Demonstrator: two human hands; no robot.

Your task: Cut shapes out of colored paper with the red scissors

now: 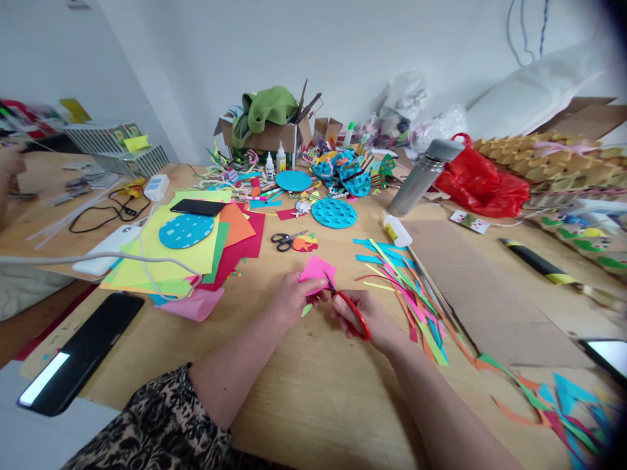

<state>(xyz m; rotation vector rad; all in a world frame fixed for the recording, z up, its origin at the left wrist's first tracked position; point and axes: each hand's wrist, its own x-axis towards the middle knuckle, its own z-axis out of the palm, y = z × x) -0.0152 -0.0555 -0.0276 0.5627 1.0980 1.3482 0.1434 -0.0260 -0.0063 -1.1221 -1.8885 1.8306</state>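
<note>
In the middle of the table, my left hand (292, 299) pinches a small piece of pink paper (317, 269) by its lower left side. My right hand (366, 312) is closed around red-handled scissors (353, 309), whose dark blades reach onto the pink paper. A scrap of green paper (306, 310) lies just below my left hand. Beyond the paper are black-handled scissors (283, 241) and an orange paper cutout (304, 243). Several coloured paper strips (416, 300) spread to the right of my right hand.
Stacked coloured paper (142, 264) carries a blue disc (186, 231) and a phone (198, 207) at left. A steel bottle (418, 179), a glue bottle (397, 230) and flat cardboard (480, 294) are at right. A craft box (269, 138) stands behind. Another person's arm (39, 310) rests at far left.
</note>
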